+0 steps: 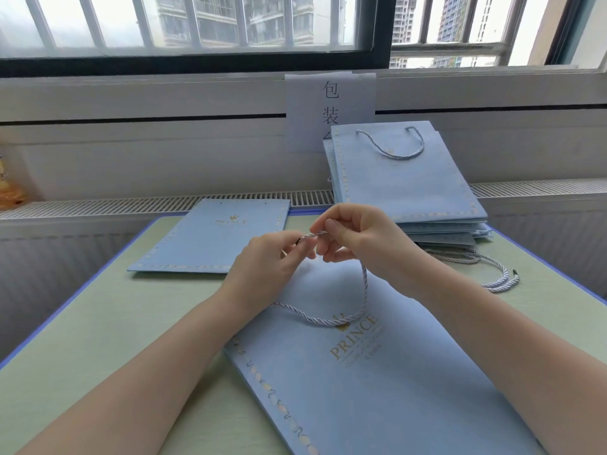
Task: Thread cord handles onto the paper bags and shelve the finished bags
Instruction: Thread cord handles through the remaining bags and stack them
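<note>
Two hands on one cord (pixel 353 310) | left hand (pixel 267 261) and right hand (pixel 353 236) both pinch its tip above the bag (pixel 377 372) lying flat on the tabletop (pixel 98 323) | keep your pinch close to the tip, aim it squarely at the bag's hole, let the slack trail free.
</note>
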`<state>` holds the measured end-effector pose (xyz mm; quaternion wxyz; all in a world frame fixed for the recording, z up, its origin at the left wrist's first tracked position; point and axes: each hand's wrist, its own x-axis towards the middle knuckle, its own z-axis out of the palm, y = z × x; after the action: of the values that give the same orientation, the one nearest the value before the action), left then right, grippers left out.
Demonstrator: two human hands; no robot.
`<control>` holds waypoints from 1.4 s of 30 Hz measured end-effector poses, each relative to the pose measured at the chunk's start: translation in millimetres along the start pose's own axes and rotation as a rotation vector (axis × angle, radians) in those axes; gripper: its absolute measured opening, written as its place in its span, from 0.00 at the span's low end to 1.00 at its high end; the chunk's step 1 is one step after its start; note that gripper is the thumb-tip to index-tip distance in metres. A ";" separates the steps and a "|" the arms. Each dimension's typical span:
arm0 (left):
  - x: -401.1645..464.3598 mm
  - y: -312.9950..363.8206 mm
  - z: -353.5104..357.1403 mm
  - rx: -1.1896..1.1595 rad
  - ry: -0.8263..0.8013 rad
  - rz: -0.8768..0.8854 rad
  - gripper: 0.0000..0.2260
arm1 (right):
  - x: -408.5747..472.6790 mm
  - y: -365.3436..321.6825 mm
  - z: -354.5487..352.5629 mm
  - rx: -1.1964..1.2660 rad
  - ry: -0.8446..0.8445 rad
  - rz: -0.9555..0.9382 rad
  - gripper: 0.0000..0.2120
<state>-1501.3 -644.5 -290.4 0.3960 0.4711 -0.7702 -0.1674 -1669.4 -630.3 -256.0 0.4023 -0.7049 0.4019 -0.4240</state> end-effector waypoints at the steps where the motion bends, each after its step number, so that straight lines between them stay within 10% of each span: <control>1: 0.4 -0.7 0.1 -0.010 0.016 -0.004 0.15 | 1.2 1.4 -1.3 -0.028 0.044 -0.008 0.14; 14: 0.7 4.9 -0.7 0.063 -0.150 -0.046 0.02 | 6.5 16.3 4.1 -0.433 0.032 -0.102 0.03; 30: 1.3 10.9 -20.9 -0.177 -0.452 -0.514 0.21 | 1.2 8.3 11.5 -0.735 -0.050 -0.162 0.04; 42: 1.1 19.4 -25.6 -0.486 -0.425 -0.653 0.03 | 2.0 5.5 2.3 -0.878 -0.011 -0.224 0.08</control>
<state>-1493.5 -632.8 -261.5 0.2549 0.5380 -0.5837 -0.5521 -1668.0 -633.5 -261.2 0.0188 -0.8503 0.4627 -0.2503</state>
